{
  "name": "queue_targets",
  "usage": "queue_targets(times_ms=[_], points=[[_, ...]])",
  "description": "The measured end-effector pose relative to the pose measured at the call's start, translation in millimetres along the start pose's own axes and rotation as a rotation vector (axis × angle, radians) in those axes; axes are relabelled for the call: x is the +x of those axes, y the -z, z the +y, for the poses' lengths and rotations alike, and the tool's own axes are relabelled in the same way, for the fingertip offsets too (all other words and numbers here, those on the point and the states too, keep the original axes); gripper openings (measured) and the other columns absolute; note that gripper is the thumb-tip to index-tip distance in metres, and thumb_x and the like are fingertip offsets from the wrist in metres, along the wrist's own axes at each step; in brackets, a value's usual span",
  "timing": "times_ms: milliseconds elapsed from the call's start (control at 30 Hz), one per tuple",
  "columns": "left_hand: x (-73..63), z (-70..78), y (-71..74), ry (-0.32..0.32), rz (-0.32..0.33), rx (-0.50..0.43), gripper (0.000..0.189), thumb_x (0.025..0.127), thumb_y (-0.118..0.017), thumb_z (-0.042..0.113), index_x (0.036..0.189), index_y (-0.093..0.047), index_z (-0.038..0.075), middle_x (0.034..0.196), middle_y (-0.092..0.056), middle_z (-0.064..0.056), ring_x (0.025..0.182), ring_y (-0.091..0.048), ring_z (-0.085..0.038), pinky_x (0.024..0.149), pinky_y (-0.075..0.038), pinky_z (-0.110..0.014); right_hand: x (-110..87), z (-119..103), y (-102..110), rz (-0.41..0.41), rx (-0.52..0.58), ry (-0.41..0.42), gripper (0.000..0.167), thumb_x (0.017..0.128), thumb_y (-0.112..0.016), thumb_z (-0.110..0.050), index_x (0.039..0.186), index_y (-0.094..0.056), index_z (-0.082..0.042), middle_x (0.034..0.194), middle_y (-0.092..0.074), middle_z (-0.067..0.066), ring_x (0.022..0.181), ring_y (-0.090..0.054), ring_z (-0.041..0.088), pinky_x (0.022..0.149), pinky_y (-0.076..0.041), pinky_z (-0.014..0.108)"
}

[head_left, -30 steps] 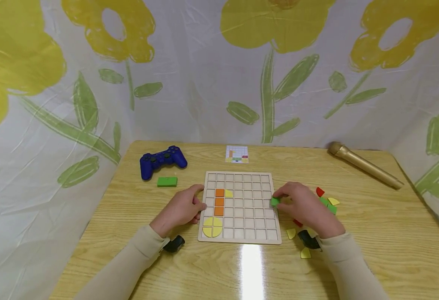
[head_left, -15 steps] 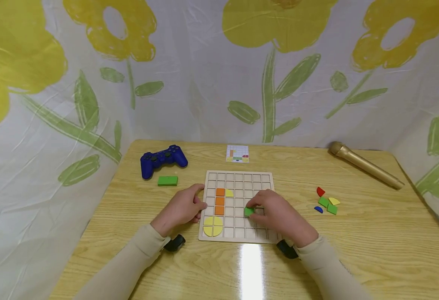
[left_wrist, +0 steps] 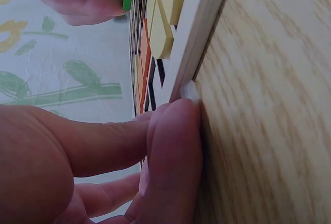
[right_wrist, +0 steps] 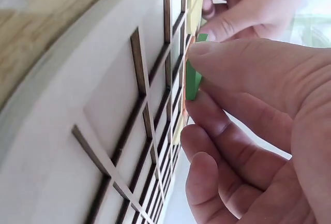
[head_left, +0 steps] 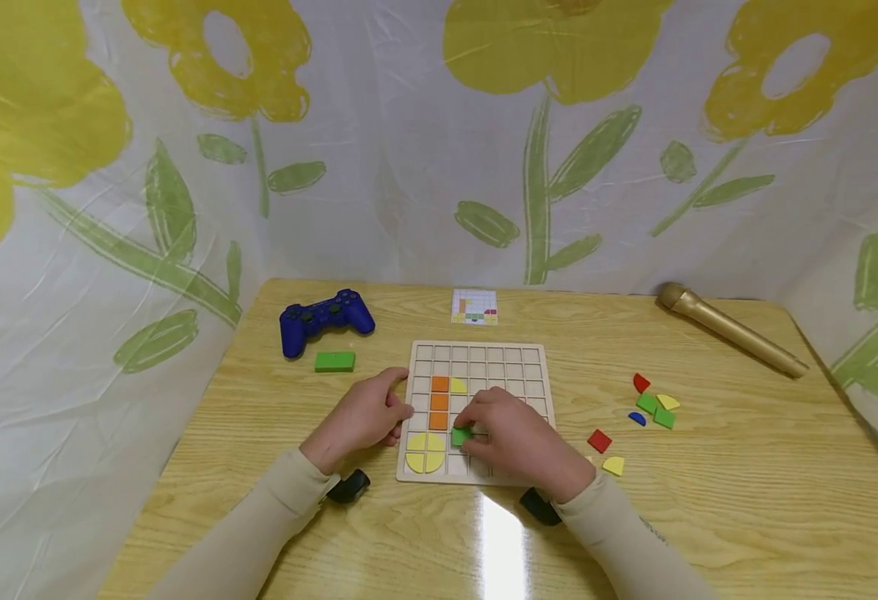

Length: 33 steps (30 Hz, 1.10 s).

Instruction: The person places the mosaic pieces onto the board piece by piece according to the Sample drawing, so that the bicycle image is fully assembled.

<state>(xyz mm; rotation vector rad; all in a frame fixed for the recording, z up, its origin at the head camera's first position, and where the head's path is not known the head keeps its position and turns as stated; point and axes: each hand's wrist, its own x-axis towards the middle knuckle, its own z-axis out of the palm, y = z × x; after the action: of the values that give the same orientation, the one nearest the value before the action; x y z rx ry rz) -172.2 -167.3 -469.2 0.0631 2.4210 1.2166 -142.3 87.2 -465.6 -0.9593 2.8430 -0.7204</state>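
Observation:
My right hand (head_left: 512,435) pinches a green square tile (head_left: 461,437) between thumb and finger, low over the wooden grid board (head_left: 499,367). In the right wrist view the tile (right_wrist: 192,81) stands tilted close to the grid. On the board, a column of orange squares (head_left: 439,402) has a yellow quarter-circle (head_left: 457,386) beside its top. Yellow quarter pieces (head_left: 425,453) form a circle in the near left corner, left of the held tile. At the board's left edge, my left hand (head_left: 359,410) rests with thumb and index finger spread apart, touching the rim.
Loose tiles lie right of the board: green squares (head_left: 664,418), a blue piece (head_left: 637,419), a red square (head_left: 599,441) and yellow quarters (head_left: 614,466). Farther back are a blue game controller (head_left: 326,322), a green block (head_left: 335,362), a pattern card (head_left: 474,307) and a gold microphone (head_left: 731,329).
My right hand has carried the green tile leftward across the board, from its right edge to beside the yellow circle. Loose pieces on the right have come into view. The left hand stays put.

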Motion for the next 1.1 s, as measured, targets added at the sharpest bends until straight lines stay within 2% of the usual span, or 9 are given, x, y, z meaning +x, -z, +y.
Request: queue_targets(times_ms=[600, 767, 1100], points=[[-1.0, 0.8, -0.6, -0.007, 0.013, -0.001, 0.067, 0.105, -0.071, 0.009, 0.165, -0.042, 0.013, 0.093, -0.066, -0.011, 0.067, -0.065, -0.021, 0.061, -0.062, -0.032, 1.3, -1.4, -8.8, -0.006, -0.020, 0.016, 0.013, 0.092, -0.083, -0.011, 0.105, -0.085, -0.011, 0.100, -0.073, -0.002, 0.096, -0.062, 0.013, 0.085, -0.059, 0.029], [-0.4, 0.1, -0.8, -0.010, 0.014, -0.012, 0.067, 0.104, -0.071, 0.009, 0.165, -0.043, 0.013, 0.093, -0.066, -0.011, 0.067, -0.065, -0.021, 0.062, -0.062, -0.032, 2.0, -2.3, -8.3, -0.011, -0.019, 0.005, 0.011, 0.093, -0.084, -0.014, 0.104, -0.085, -0.013, 0.100, -0.073, -0.004, 0.095, -0.061, 0.011, 0.085, -0.058, 0.029], [0.4, -0.1, -1.4, -0.015, 0.014, -0.006, 0.066, 0.104, -0.071, 0.009, 0.164, -0.043, 0.012, 0.093, -0.066, -0.011, 0.067, -0.066, -0.021, 0.061, -0.062, -0.032, 1.7, -2.9, -9.2, 0.000, -0.035, 0.013, 0.013, 0.091, -0.083, -0.010, 0.103, -0.085, -0.013, 0.099, -0.072, -0.004, 0.096, -0.062, 0.013, 0.084, -0.059, 0.030]])
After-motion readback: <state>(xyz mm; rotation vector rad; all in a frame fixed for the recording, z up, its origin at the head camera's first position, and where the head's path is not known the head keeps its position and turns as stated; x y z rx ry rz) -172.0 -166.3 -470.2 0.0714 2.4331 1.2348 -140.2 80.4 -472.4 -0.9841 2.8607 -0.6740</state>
